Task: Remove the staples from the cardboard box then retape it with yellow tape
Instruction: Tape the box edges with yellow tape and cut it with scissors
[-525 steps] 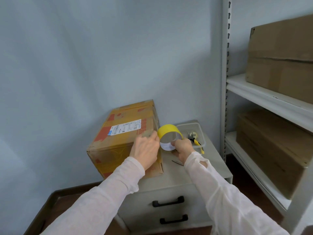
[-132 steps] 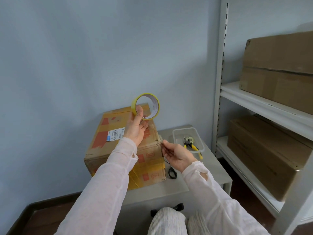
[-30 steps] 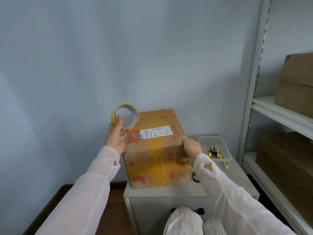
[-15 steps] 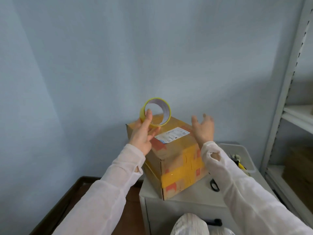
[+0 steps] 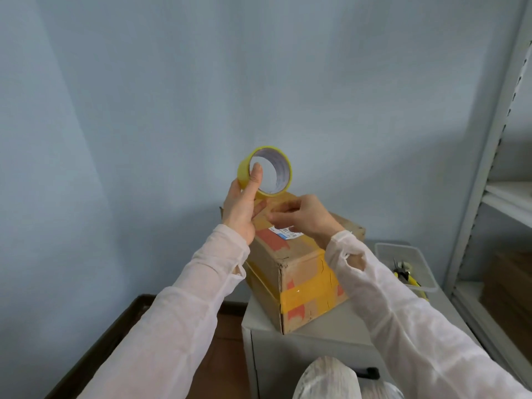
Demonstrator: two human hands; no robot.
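Observation:
A cardboard box [image 5: 305, 280] with orange-red patches, yellow tape bands and a white label stands corner-on atop a grey cabinet [image 5: 316, 338]. My left hand [image 5: 240, 210] holds the yellow tape roll [image 5: 244, 171] upright above the box's far left corner, thumb through the core. My right hand [image 5: 302, 216] is over the box top just below the roll, fingers curled, pinching at the roll's loose end. The strip itself is hard to make out.
A clear plastic tray [image 5: 426, 283] with yellow-handled pliers [image 5: 410, 279] sits on the cabinet to the right of the box. A white metal shelf unit [image 5: 506, 203] stands at the far right. Blue-grey wall behind; dark floor edging at lower left.
My right hand has come down from being open and raised over the box to the underside of the roll, fingers now curled. The left hand still holds the roll.

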